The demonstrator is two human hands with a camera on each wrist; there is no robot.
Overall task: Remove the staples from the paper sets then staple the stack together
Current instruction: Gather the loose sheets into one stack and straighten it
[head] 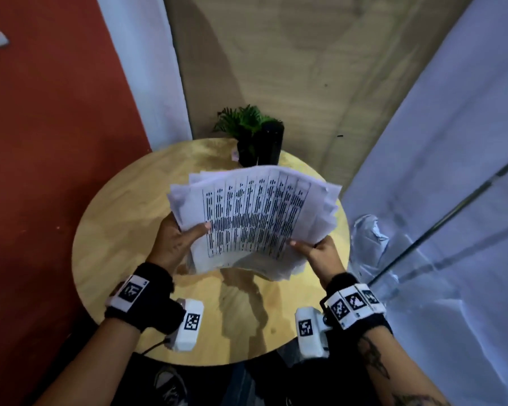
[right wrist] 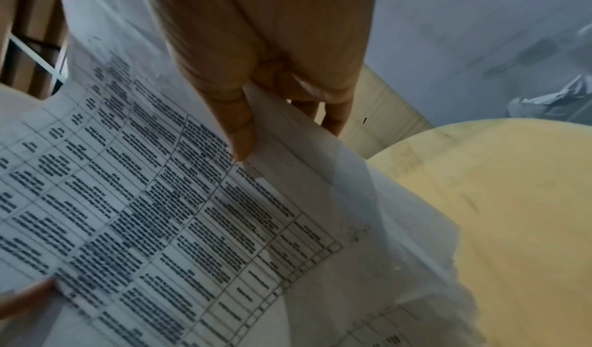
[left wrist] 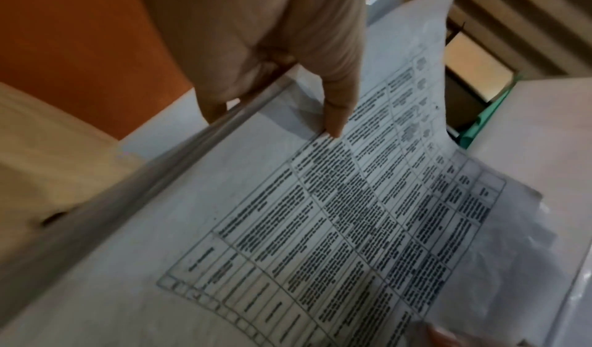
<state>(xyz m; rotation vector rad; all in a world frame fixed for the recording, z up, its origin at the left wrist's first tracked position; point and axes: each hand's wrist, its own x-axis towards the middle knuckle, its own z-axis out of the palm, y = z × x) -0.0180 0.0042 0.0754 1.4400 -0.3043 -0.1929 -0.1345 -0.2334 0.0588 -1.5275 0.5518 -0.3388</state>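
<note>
**Both hands hold the stack above the table**

The left hand [head: 175,244] and right hand [head: 320,253] pinch the paper stack [head: 255,218] by its near corners, thumbs on top, fingers beneath. The stack hangs uneven over the round table [head: 115,244]; 1 plant [head: 247,121] stands behind.

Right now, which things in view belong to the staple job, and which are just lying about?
For the job:
- stack of white printed paper sheets, fanned and uneven
- left hand, gripping its left edge
- right hand, gripping its right edge

Lying about:
- round light wooden table
- small green potted plant
- black cylinder beside it
- crumpled clear plastic

No stapler shows.
</note>
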